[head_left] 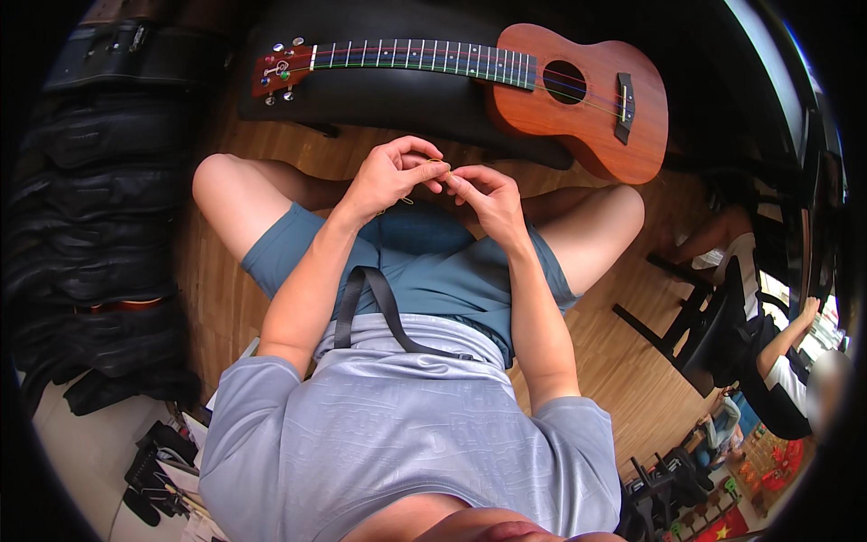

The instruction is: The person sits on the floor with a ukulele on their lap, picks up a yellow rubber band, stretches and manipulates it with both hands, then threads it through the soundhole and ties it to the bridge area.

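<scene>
My left hand (392, 178) and my right hand (489, 193) meet above my lap, fingertips almost touching. Both are closed in a pinch on a thin yellowish string (407, 200), part of which loops below my left fingers. The fingers hide most of the string, so its ends cannot be made out. Just beyond my hands, a brown wooden ukulele (596, 135) lies face up, its headstock (275, 72) to the left and its body to the right. Coloured strings run along its dark neck, over the sound hole, to the black bridge (624, 108).
The ukulele rests on a black padded bench (379, 107). Black instrument cases (99, 217) are stacked on the left. On the right, a person (786, 352) sits on a black chair by a dark, glossy surface. A black strap (386, 303) lies across my waist, above the wooden floor (221, 271).
</scene>
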Demonstrator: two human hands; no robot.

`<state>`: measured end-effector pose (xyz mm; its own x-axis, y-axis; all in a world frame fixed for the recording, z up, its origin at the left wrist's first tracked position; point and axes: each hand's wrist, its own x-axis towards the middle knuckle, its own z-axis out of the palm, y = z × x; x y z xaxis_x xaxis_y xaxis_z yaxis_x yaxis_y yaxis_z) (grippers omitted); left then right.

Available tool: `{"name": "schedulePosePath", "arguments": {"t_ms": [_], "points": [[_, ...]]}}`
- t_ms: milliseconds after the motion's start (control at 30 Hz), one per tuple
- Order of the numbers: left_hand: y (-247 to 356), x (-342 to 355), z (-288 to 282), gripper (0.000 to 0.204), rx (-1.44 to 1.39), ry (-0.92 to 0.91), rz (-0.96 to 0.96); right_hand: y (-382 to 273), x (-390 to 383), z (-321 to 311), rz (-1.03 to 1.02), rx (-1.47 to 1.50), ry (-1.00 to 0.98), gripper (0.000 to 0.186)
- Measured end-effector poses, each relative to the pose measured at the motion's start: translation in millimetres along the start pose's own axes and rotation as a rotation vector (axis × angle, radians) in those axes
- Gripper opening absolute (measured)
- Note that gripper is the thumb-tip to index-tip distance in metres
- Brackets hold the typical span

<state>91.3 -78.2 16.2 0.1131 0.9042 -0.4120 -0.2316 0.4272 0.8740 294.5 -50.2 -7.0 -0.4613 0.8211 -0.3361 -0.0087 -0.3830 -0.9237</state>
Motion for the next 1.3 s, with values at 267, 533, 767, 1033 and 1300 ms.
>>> {"name": "schedulePosePath", "arguments": {"t_ms": [267, 533, 767, 1033, 1300], "points": [[-2.1, 1.7, -3.9, 0.023, 0.0, -0.03, -0.073, -3.7, 0.3, 1.3, 0.013, 0.155, 0.0, 0.016], [-8.8, 4.2, -2.1, 0.022, 0.011, -0.021, -0.031, -0.3, 0.0, 2.2, 0.057, 0.222, -0.066, 0.021], [-10.3, 4.9, -4.0, 0.022, 0.048, -0.002, -0.034, -4.8, 0.8, 0.5, 0.09, 0.062, -0.004, 0.023], [-14.3, 6.5, -0.5, 0.016, 0.08, 0.019, 0.025, 0.0, -1.2, 6.6, 0.01, -0.068, 0.04, 0.026], [-12.9, 5.7, 0.4, 0.017, 0.005, 0.032, 0.048, -0.2, 0.7, 3.0, 0.018, 0.03, -0.035, 0.025]]}}
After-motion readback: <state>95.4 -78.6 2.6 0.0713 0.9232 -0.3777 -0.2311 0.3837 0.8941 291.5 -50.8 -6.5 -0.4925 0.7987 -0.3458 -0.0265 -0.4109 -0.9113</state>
